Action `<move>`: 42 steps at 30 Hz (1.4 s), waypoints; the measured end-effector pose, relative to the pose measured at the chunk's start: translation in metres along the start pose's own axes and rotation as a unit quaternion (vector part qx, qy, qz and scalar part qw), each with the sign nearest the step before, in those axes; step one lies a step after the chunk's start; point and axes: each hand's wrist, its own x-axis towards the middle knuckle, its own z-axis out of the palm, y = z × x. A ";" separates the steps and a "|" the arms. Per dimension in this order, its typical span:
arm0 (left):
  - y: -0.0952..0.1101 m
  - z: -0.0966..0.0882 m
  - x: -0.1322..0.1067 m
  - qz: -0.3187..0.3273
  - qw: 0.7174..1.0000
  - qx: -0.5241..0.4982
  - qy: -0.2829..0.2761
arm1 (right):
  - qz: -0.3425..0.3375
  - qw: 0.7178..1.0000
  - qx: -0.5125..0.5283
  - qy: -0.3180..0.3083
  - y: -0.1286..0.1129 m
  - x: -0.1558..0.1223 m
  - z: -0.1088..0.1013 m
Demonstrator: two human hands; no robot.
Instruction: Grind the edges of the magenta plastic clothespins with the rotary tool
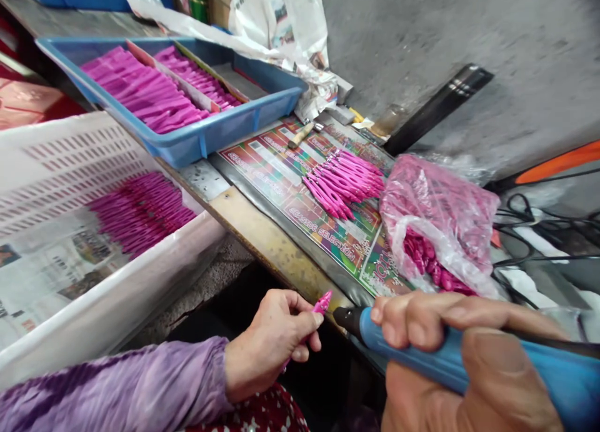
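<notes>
My left hand (274, 344) grips a slim magenta plastic piece (321, 304), whose tip sticks out above my fingers. My right hand (450, 351) is wrapped around a blue-handled electric tool (412, 351), probably a soldering iron. Its black nose (345, 319) points left at the magenta piece, a small gap apart. A cord runs off to the right from the handle. A bunch of similar magenta pieces (342, 182) lies on a printed mat (300, 188) beyond my hands. More of them fill a clear plastic bag (438, 213).
A blue tray (187, 116) holds sorted magenta pieces behind dividers. A white slatted crate (94, 169) lined with newspaper holds more at left. A wood-handled tool (300, 135) lies on the mat. Black cables (515, 226) tangle at right, beside a grey concrete wall.
</notes>
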 end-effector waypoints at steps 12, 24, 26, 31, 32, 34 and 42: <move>0.001 0.000 0.001 0.003 1.000 -0.014 -0.015 | -0.006 1.000 -0.015 -0.011 -0.002 -0.003 0.002; 0.004 0.001 -0.001 -0.002 1.000 0.012 -0.015 | -0.059 0.995 -0.012 -0.077 -0.010 0.001 0.005; 0.006 0.001 -0.002 -0.004 1.000 0.017 -0.015 | -0.057 0.996 -0.006 -0.074 -0.008 0.001 0.005; 0.007 0.002 -0.001 -0.004 1.000 0.009 -0.011 | -0.062 0.995 -0.010 -0.083 -0.006 0.002 0.007; 0.006 0.002 0.000 -0.004 1.000 0.005 -0.011 | -0.063 0.994 -0.009 -0.091 -0.006 0.003 0.007; 0.005 0.002 0.001 -0.004 1.000 0.004 -0.008 | -0.063 0.993 -0.004 -0.097 -0.006 0.004 0.008; 0.006 0.003 -0.001 -0.004 1.000 -0.001 -0.001 | -0.031 0.996 -0.017 -0.085 -0.005 0.000 0.015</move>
